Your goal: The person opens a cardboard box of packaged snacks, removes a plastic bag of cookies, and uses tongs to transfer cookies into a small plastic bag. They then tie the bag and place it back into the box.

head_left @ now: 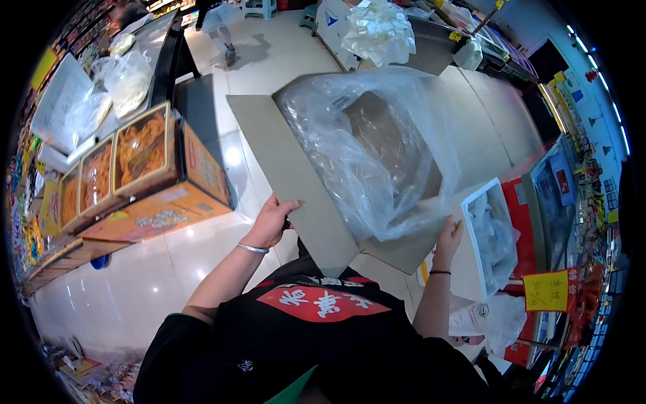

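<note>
An open cardboard box (269,145) is held out in front of me, its flaps spread. A clear plastic liner bag (323,128) lines it and spills over the rim; brown cardboard shows through the bag's opening. My left hand (268,223), with a silver bangle at the wrist, is closed on the near left flap, thumb on top. On the right, my right hand (447,242) is closed at the box's near right corner, beside the liner's edge. Its fingertips are partly hidden, but they appear to grip the cardboard.
At left stands an orange display carton (182,202) of packaged orange-brown food. Behind it are a white foam box (64,101) and plastic bags on a table. A white foam tray (484,269) holding bagged goods sits at right. White plastic bags (380,34) hang ahead; a person (219,23) stands far off.
</note>
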The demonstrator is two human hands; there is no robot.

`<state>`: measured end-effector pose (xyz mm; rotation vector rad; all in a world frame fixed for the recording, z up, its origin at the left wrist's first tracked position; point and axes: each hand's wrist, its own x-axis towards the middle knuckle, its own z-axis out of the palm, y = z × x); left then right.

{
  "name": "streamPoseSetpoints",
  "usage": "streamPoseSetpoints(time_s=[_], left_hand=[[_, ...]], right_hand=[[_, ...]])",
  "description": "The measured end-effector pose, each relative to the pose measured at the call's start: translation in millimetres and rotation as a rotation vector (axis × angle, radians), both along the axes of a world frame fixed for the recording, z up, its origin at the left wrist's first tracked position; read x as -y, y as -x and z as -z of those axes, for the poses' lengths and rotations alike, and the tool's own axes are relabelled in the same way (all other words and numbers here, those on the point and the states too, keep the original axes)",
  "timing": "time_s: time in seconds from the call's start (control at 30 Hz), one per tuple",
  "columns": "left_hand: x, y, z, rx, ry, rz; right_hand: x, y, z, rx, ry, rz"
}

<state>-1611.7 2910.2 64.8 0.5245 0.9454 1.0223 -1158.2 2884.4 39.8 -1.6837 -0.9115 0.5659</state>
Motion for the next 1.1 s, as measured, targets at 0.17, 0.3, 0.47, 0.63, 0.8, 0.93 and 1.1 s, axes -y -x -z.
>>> streamPoseSetpoints(time_s=[0.17, 0.3, 0.47, 0.63, 0.8, 0.93, 1.1], left_hand=[[-119.3, 27.2, -20.8, -0.051, -0.010, -0.094], [-199.2, 49.5, -32.6, -0.054, 0.001, -0.157], [-295.1, 82.0, -26.3, -0.022, -0.045, -0.221], [-414.2, 110.0, -5.2, -0.013, -0.061, -0.268], [-535.7, 141.5, -26.5, 0.076, -0.075, -0.287], [-616.7, 168.3, -35.1, 0.011, -0.092, -0.274], [-731.5, 198.5, -31.3, -0.039, -0.098, -0.272]], right_hand=[[-197.0, 62.5, -40.9, 0.030, -0.014, -0.185], [-348.2, 134.9, -51.2, 0.006, 0.168, -0.326], [-534.5, 177.9, -40.0, -0.139, 0.460, -0.581], [-705.4, 213.0, -13.4, 0.489, 0.122, -0.535], [-814.2, 257.1, -1.1, 0.936, 0.105, 0.017], [-915.0, 256.2, 16.6, 0.576, 0.251, -0.307], [-1014.0, 329.1, -7.2, 0.710, -0.138, -0.453]])
